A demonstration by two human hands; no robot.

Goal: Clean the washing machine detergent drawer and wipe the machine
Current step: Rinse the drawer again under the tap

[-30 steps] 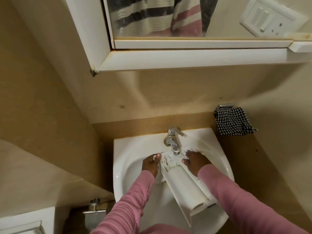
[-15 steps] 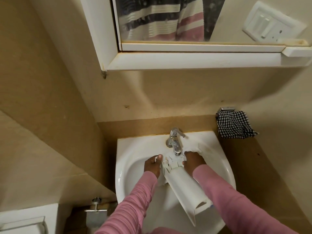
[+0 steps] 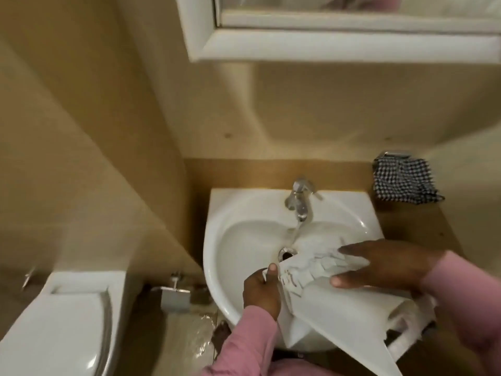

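Observation:
The white plastic detergent drawer [image 3: 339, 316] lies tilted over the front right of the white sink [image 3: 238, 213], underside up, its inner end pointing at the drain [image 3: 284, 253]. My left hand [image 3: 261, 291] grips the drawer's left edge, thumb up. My right hand [image 3: 385, 267] is spread across the drawer's far end and presses a white cloth [image 3: 320, 248] against it. Water runs from the chrome tap [image 3: 299, 199] into the basin just beyond the drawer.
A black-and-white checked cloth [image 3: 404, 183] hangs on a wall holder to the right of the sink. A white mirror cabinet [image 3: 339, 47] juts out overhead. A toilet [image 3: 62, 329] stands at the lower left, with a wet floor [image 3: 200, 337] between it and the sink.
The view has swung left and down, bringing the toilet in. Both hands have drawn the drawer back from under the tap toward the sink's front right; the running water now shows.

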